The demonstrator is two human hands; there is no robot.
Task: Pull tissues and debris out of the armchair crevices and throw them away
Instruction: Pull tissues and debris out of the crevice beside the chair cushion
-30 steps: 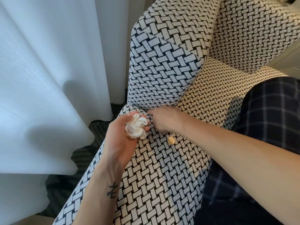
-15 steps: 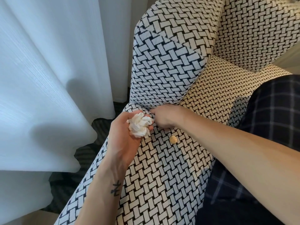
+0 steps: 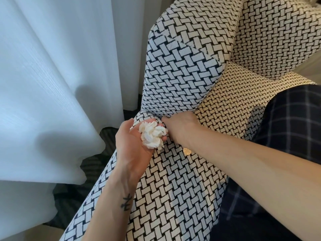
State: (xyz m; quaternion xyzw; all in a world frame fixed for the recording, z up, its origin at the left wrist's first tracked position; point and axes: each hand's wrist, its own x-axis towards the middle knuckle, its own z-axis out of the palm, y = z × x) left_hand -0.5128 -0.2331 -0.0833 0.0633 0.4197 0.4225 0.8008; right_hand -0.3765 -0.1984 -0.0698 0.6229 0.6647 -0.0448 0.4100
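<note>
The armchair (image 3: 173, 180) is covered in black-and-white woven-pattern fabric. My left hand (image 3: 132, 146) lies palm up at the front of the seat and holds a crumpled white tissue wad (image 3: 152, 136). My right hand (image 3: 180, 126) reaches across with its fingertips pushed into the crevice (image 3: 173, 113) between the armrest (image 3: 177, 70) and the seat cushion; its fingers are hidden in the gap. A small gold coin (image 3: 186, 151) lies on the seat just below my right wrist.
White curtains (image 3: 52, 84) hang close on the left, over dark patterned carpet (image 3: 93, 164). A dark plaid cloth (image 3: 291, 122) covers the right part of the seat. The chair back (image 3: 278, 37) rises at the upper right.
Both hands stay almost in place at the crevice. The view has drifted slightly; the left hand with the tissue sits a little closer to the right hand.
</note>
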